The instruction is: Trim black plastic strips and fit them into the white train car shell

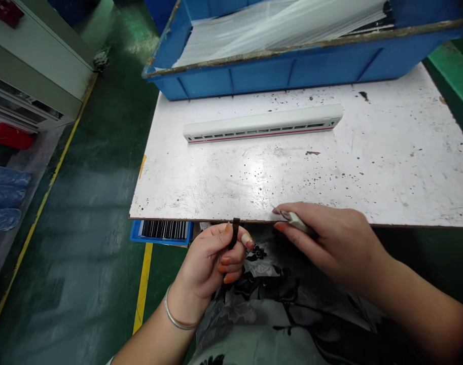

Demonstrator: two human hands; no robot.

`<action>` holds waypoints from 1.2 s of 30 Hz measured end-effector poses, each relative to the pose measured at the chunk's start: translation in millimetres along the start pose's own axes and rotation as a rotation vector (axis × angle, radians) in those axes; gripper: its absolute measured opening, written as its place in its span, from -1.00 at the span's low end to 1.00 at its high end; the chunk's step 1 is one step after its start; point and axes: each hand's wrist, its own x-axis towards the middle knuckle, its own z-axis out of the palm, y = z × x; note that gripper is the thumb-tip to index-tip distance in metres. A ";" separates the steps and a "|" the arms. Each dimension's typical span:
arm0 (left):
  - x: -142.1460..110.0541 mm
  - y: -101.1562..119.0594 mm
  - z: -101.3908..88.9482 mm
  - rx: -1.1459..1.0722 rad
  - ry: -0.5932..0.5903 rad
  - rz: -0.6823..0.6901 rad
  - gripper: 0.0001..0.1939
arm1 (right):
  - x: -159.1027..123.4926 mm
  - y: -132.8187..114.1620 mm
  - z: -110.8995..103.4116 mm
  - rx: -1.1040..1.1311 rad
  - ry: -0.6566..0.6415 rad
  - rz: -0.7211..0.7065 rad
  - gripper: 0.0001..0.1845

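My left hand (216,261) is closed in a pinch on a thin dark strip (236,230) held upright just below the near edge of the white table (292,177). My right hand (330,243) is closed round a small pale tool (294,220) whose tip points left at the table's edge, close to the strip. A long white toy train shell (263,124) with a red stripe and a row of windows lies across the table's middle, beyond both hands.
A big blue bin (292,68) full of clear plastic sleeves stands at the table's back. A small blue tray (163,230) of dark strips sits under the table's left front corner. Green floor with yellow lines and a grey machine (37,66) lie to the left.
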 end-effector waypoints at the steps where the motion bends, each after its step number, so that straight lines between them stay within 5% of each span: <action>1: -0.2 3.0 1.5 -0.015 -0.010 0.002 -0.70 | 2.1 6.0 -2.9 -0.078 0.009 -0.011 -0.78; 11: 0.6 31.2 13.7 -0.089 -0.112 0.075 -0.70 | 23.8 67.4 -36.0 -0.660 0.035 0.147 -0.65; 19: 5.7 46.7 25.5 -0.069 -0.141 0.107 -0.68 | 31.7 84.6 -53.7 -0.746 0.022 0.293 -0.72; 25: 8.9 54.9 31.3 -0.042 -0.147 0.135 -0.68 | 31.3 87.8 -55.1 -0.769 0.157 0.264 -0.69; 28: 11.8 63.4 39.3 -0.049 -0.126 0.196 -0.63 | 32.2 79.2 -51.6 -0.642 0.386 0.116 -0.60; 30: 16.4 70.5 48.7 -0.084 -0.094 0.281 -0.58 | 35.3 61.5 -47.4 -0.388 0.397 0.039 -0.62; 33: 28.1 79.4 67.4 -0.147 -0.048 0.458 -0.53 | 46.9 23.5 -39.1 0.125 0.125 0.080 -0.70; 36: 43.0 83.4 85.7 -0.198 -0.046 0.637 -0.55 | 67.1 -8.1 -32.5 0.353 -0.059 0.033 -0.68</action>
